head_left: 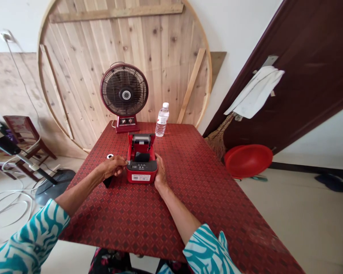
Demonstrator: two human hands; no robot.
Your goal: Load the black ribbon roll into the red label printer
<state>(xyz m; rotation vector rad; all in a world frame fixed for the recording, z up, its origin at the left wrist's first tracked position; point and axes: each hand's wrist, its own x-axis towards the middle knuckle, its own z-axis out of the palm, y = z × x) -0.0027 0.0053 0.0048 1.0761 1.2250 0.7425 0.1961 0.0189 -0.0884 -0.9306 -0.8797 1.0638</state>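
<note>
A red and black receipt printer (142,177) stands on the table with its lid raised and its roller showing. Its paper bay is partly visible, dark inside. My right hand (160,172) grips the printer's right side, with the fingers partly hidden behind it. At the front left corner of the printer, my left hand (114,166) has its fingers pinched together around something small and greyish that I cannot make out. Just behind that hand lies a small white paper roll (110,156). Partly beneath the hand is a flat black object (108,182).
A red fan (124,91) and a water bottle (162,120) stand toward the back of the red patterned table (160,224). To the right, a red basin (248,161) is by the door. A pole with a round base (53,186) stands on the left.
</note>
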